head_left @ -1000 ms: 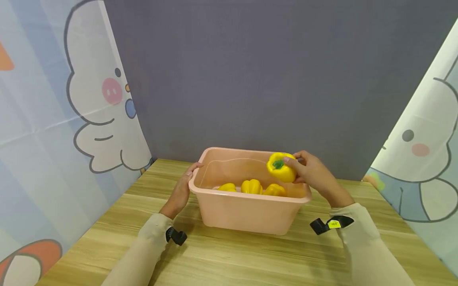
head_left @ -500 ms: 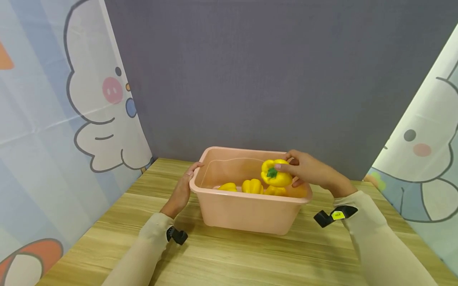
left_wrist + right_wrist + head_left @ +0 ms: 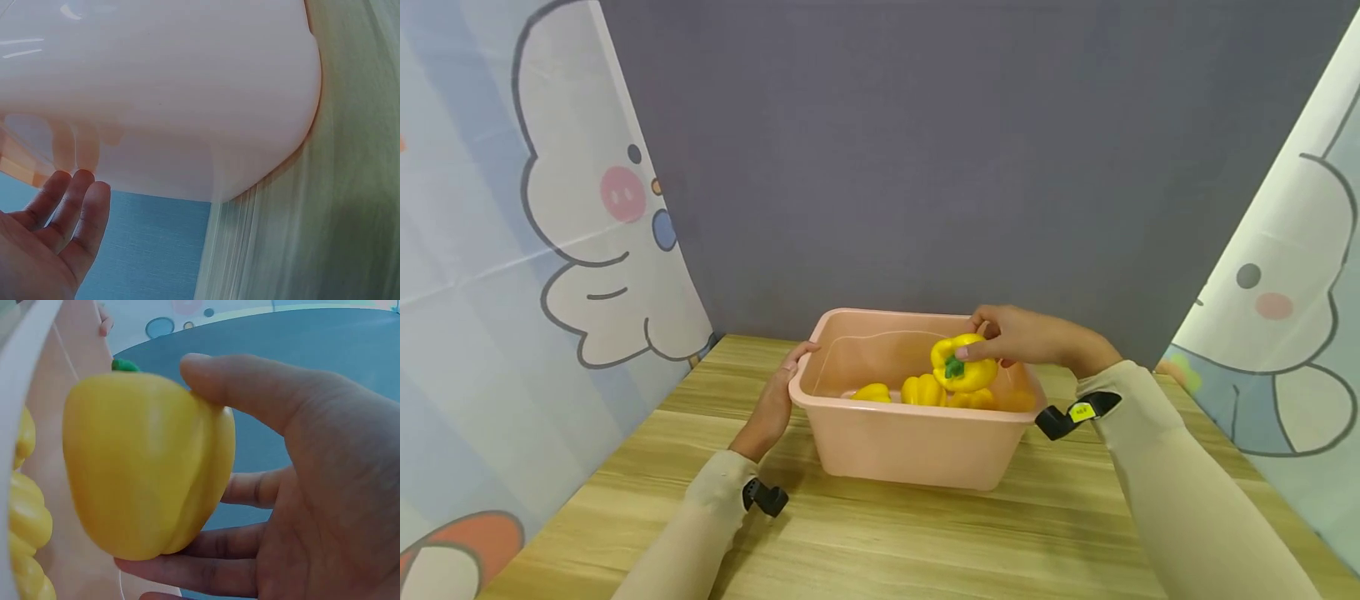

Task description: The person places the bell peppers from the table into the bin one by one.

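Observation:
A pale pink plastic tub (image 3: 917, 450) stands on the table, shown from outside in the left wrist view. My left hand (image 3: 775, 400) holds its left rim, with fingers (image 3: 87, 219) against the outer wall. Over the right part of the tub, my right hand (image 3: 1037, 340) grips a yellow bell pepper (image 3: 973, 377) between thumb and fingers. Its green stem (image 3: 954, 367) points left and toward me. Inside the tub lie three more yellow bell peppers, one at left (image 3: 871, 392), one in the middle (image 3: 923, 391) and one at right (image 3: 973, 400), partly hidden by the front wall.
The wood-grain table (image 3: 880, 533) extends around the tub. A dark grey panel (image 3: 925, 167) rises behind it. Cartoon-printed curtains hang at the left (image 3: 467, 333) and right (image 3: 1292, 375). Black wrist cameras sit on both sleeves.
My right hand has carried the bell pepper left and slightly down, farther over the tub, and its stem has tilted lower. My left hand has stayed at the rim.

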{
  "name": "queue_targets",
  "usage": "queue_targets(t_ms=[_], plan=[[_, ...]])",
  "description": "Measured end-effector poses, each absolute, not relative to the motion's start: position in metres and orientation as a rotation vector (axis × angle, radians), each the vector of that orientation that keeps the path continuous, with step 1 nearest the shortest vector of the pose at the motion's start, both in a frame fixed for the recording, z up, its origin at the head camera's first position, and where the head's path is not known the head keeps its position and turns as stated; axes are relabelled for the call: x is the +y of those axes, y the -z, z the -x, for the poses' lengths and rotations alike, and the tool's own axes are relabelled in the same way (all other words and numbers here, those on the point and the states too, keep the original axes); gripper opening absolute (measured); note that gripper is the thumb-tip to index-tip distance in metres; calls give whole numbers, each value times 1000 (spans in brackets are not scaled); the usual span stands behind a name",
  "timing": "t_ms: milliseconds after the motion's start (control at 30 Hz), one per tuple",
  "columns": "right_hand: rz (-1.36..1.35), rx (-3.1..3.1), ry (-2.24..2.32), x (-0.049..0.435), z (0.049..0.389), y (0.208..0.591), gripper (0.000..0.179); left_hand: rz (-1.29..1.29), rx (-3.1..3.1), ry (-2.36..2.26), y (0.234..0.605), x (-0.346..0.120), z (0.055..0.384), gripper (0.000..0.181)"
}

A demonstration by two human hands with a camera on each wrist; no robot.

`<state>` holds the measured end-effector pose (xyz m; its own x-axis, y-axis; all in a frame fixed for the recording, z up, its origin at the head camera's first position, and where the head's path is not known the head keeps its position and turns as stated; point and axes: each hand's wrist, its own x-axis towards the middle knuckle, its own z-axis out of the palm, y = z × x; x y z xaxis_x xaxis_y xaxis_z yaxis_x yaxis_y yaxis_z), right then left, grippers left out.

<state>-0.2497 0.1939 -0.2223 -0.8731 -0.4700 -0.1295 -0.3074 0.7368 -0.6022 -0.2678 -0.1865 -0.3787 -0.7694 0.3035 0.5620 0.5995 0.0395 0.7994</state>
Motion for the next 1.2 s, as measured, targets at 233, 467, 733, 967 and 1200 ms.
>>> queue_targets(t_ms=[233,467,733,967,1200], plan=[[641,2665,745,188,260,219,69,933,-2068,1824,379,-186,269,53],[644,2657,599,178,269,217,69,941,-2045,1824,379,-186,269,55],[639,2640,532,164,278,218,61,921,-2069,1806,380,-189,267,55],[640,2651,533,153,281,226,64,929,-2065,1814,381,-190,266,54],[677,2655,460,145,280,230,60,948,-2074,1815,380,-191,266,54]])
